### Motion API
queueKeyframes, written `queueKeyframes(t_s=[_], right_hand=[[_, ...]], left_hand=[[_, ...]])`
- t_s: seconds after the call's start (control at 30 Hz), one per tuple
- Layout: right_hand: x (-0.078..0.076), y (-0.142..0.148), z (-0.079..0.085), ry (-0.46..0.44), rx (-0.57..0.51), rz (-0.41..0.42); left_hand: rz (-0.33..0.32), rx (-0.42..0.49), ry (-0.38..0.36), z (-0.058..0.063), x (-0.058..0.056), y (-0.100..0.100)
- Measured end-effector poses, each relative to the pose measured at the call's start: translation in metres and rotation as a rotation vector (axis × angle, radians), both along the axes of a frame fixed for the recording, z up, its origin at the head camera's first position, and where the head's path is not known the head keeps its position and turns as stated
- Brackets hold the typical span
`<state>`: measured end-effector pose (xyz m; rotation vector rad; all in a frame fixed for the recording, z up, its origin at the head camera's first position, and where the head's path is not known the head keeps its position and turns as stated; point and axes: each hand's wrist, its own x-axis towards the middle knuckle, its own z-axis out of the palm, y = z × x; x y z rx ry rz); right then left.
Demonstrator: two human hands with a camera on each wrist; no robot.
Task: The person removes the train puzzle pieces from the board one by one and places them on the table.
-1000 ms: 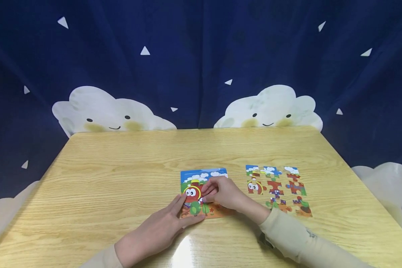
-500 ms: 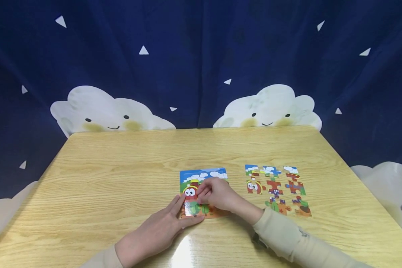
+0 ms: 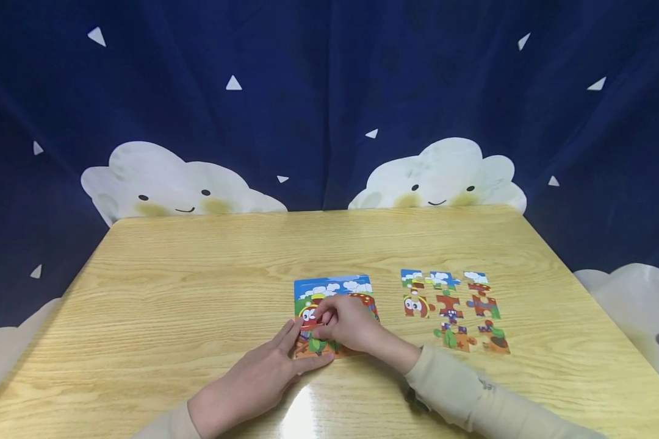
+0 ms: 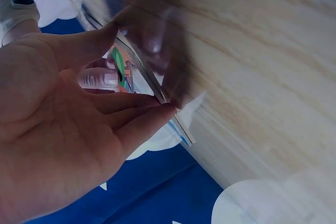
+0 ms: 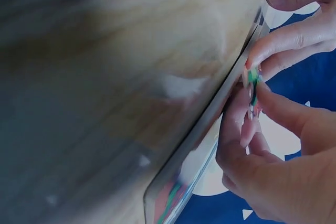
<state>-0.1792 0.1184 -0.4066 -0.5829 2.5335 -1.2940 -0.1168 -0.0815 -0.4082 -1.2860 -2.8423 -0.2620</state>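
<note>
A jigsaw board [image 3: 329, 284] with a red cartoon train picture lies flat in the middle of the table. My left hand [image 3: 258, 378] rests at its near-left corner. Its fingers lie fairly straight along the left side and its thumb touches the front edge; the left wrist view shows these fingertips [image 4: 170, 107] against the board's rim. Over the train's face, my right hand [image 3: 351, 323] pinches a small puzzle piece [image 5: 253, 90] with green on it between thumb and fingers. The head view hides most of that piece, and where it touches the board cannot be made out.
Right of the board, several loose puzzle pieces [image 3: 449, 305] lie in spaced rows on the wooden table [image 3: 198, 268]. A dark blue curtain [image 3: 307, 91] with white clouds hangs behind the table's far edge.
My right hand has moved left and slightly nearer across the board, from its middle towards the train's face. The left hand has stayed at the corner. The loose pieces lie as before.
</note>
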Motion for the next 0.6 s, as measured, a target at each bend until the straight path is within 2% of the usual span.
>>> queueKeyframes(t_s=[0.33,0.6], right_hand=[[0.000,0.002,0.001,-0.020,-0.031,0.025],[-0.004,0.024,0.008,-0.071,-0.052,-0.020]], left_hand=[[0.004,0.009,-0.017,0.001,0.000,0.000],[0.028,0.007,-0.047,0.001,0.000,0.001]])
